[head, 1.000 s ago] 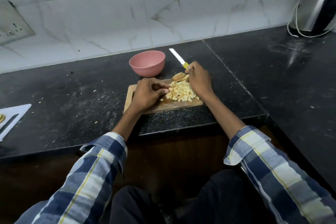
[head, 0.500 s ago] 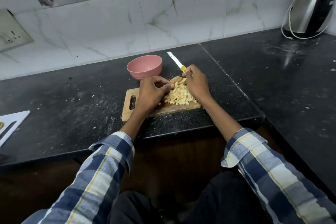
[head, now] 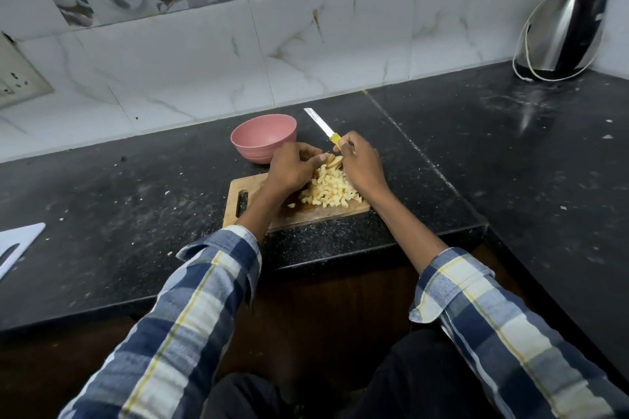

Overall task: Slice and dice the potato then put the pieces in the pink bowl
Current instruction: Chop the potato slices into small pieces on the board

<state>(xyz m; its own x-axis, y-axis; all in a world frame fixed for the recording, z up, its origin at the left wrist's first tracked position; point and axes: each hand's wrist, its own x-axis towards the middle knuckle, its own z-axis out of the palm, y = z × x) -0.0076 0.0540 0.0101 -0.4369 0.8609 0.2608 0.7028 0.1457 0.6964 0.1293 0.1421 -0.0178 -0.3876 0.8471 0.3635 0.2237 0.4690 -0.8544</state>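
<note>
head view: dice (head: 328, 192) = small pale yellow cubes heaped on board (head: 299, 213), w/ a few uncut slices (head: 334, 161) at pile's 12 o'clock. left hand (head: 292, 168) at pile's 10 o'clock, fingers pinching the slices. right hand (head: 360, 165) at 2 o'clock, gripping knife (head: 323, 127), blade aimed 11 o'clock. bowl (head: 263, 138) just past board, nothing in it.

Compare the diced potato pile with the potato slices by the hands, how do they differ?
The diced potato pile is many small cubes lying loose on the cutting board; the potato slices are a few wider, flat, uncut pieces. The pile lies untouched; the slices sit between the left hand and right hand. Both are pale yellow.
</note>
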